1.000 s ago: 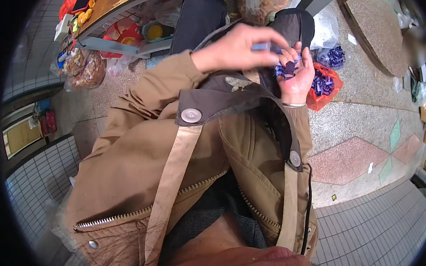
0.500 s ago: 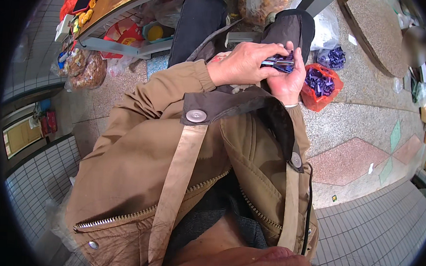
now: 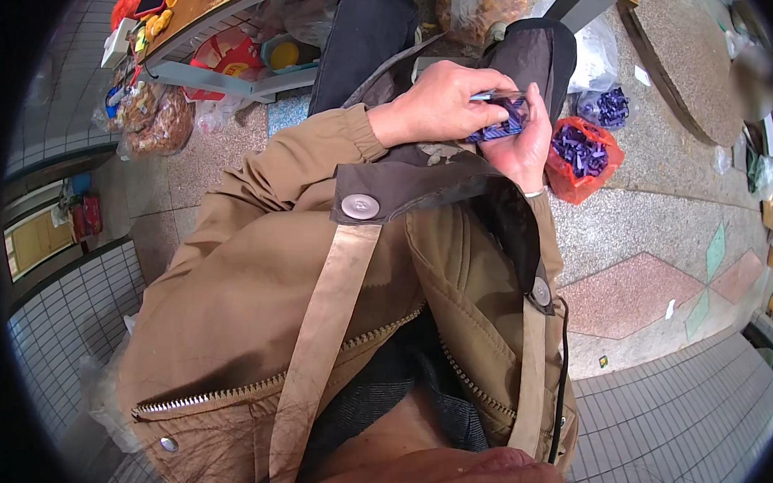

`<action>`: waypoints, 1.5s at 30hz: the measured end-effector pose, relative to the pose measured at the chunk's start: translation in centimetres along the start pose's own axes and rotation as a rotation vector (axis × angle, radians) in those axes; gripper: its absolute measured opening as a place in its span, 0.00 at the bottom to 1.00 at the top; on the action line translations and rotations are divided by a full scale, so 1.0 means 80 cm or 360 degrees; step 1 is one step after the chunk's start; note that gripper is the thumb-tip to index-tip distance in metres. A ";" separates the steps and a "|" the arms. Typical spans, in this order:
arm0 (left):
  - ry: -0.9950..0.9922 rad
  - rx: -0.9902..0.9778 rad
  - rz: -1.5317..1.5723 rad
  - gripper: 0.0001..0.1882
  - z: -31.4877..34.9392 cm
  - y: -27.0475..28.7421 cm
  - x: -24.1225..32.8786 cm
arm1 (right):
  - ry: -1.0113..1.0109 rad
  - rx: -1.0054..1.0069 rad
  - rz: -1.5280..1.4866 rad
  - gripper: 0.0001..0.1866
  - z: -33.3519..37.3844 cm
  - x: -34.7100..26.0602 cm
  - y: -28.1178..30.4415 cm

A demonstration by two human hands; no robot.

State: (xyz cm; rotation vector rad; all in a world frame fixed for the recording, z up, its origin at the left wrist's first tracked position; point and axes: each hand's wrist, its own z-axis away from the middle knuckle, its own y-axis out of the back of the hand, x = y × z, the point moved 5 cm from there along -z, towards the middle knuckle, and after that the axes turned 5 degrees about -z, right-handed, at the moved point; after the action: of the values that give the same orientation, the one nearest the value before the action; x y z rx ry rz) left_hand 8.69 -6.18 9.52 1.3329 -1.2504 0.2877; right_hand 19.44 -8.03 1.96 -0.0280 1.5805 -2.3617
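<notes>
My left hand (image 3: 446, 102) is closed around a thin, shiny metallic tool (image 3: 492, 96). Its exact kind is partly hidden by the fingers. Facing it, my right hand (image 3: 521, 150) is curled with its fingers pointing up, and dark purple-blue pieces (image 3: 508, 124) rest in its palm. The two hands meet over my lap, and the tool lies across the top of the pieces. Beside my right hand, on the floor, a red plastic bag (image 3: 588, 184) stands open with many similar purple pieces (image 3: 581, 153) inside.
A clear bag of purple pieces (image 3: 605, 107) and a white plastic bag (image 3: 593, 58) are beyond the red one. A wooden-topped table (image 3: 233, 4) is ahead to the left, with a red bag (image 3: 221, 56) beneath. Stuffed clear bags (image 3: 161, 126) sit at far left.
My left hand has shifted slightly left and the metallic tool has turned and shows less. More of the purple-blue pieces now shows between the hands.
</notes>
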 end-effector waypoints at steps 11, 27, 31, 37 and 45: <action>0.0520 -0.0314 0.0069 0.09 0.007 -0.009 -0.022 | -0.0403 -0.0323 0.0211 0.20 -0.006 0.009 0.015; 0.0502 -0.0007 0.0636 0.07 0.011 -0.005 -0.017 | -0.0260 -0.0099 0.0402 0.12 0.002 0.016 0.012; 0.0510 0.0184 0.0379 0.08 0.012 0.006 -0.044 | -0.0065 -0.0152 0.0382 0.05 0.006 0.007 0.011; 0.0670 0.0234 0.0382 0.09 0.018 0.007 -0.056 | 0.0336 -0.0206 0.0687 0.05 0.019 -0.002 0.001; 0.0518 0.0330 0.0073 0.09 0.015 0.006 -0.053 | 0.0510 0.0067 0.1076 0.08 0.023 0.001 -0.004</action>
State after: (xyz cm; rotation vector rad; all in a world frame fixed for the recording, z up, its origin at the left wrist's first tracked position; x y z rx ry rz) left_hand 6.06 -4.99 6.14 1.3688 -0.9963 0.6545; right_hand 19.59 -9.61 2.96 0.7976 1.3676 -1.9103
